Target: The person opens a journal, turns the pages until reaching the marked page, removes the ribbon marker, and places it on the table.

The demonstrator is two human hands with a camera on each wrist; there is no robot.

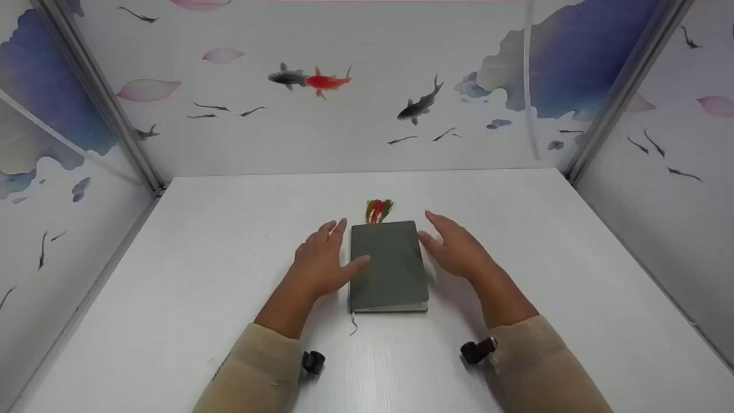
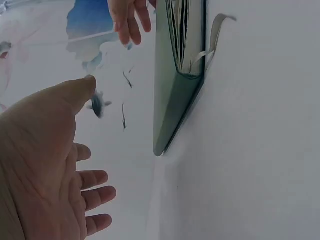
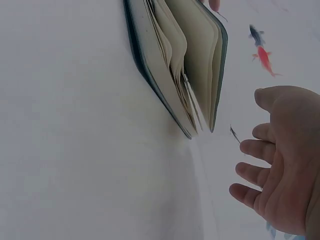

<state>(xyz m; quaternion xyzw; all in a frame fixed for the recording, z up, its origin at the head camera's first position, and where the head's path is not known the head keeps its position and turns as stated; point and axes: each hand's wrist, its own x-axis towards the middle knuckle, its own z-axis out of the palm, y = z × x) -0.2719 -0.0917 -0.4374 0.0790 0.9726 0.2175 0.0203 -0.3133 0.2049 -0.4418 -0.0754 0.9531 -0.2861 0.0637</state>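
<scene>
A grey-green notebook (image 1: 389, 269) lies on the white table, its cover down but not flat: in the right wrist view a gap parts the fanned pages (image 3: 172, 50). From its top edge sticks a red, green and yellow tassel (image 1: 378, 210). A thin pale ribbon (image 2: 216, 35) trails out at the bottom. To the left, my left hand (image 1: 321, 261) hovers with fingers extended, its thumb over the cover's left side in the head view but apart from it in the left wrist view. My right hand (image 1: 459, 246) is beside the right edge, fingers spread, holding nothing.
White panels printed with fish, petals and blue shapes enclose the table (image 1: 172, 275) at the back (image 1: 367, 137) and both sides. Metal posts (image 1: 103, 97) stand at the corners. A black wrist device (image 1: 479, 350) sits at each beige sleeve cuff.
</scene>
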